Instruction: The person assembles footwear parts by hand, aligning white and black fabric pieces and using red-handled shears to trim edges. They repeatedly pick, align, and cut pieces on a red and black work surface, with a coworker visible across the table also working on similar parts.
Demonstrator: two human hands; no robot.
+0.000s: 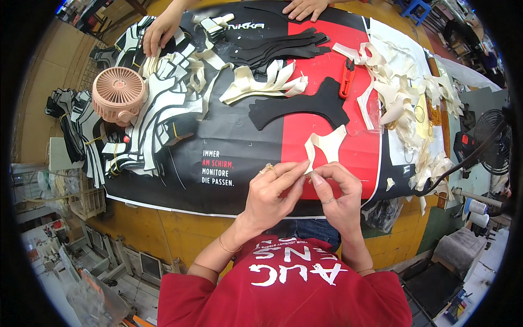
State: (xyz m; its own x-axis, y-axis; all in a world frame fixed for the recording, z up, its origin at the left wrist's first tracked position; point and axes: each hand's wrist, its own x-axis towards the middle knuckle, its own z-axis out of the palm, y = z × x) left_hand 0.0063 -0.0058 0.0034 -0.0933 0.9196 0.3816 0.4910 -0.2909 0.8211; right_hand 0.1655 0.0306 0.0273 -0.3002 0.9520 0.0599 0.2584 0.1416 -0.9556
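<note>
A cream, forked piece of cut fabric (pixel 331 146) is pinched at its near end between my two hands, over the red part of the table cover. My left hand (pixel 275 191), with a ring on it, grips the piece from the left, thumb and fingertips together. From the right, my right hand (pixel 340 192) closes on the same end, its fingertips almost touching the left ones. Just beyond lies a black cut piece (pixel 305 108) of similar forked shape. Farther back rests a pile of cream pieces (pixel 264 84). Red-handled thread snips (pixel 347 79) lie right of the black piece.
Bundled black and white pieces (pixel 163 103) cover the left side around a pink fan (pixel 118 92). Black strips (pixel 283 48) lie at the back. Cream scraps (pixel 403 98) heap up on the right. Across the table are another person's hands (pixel 162 30), one touching the bundles.
</note>
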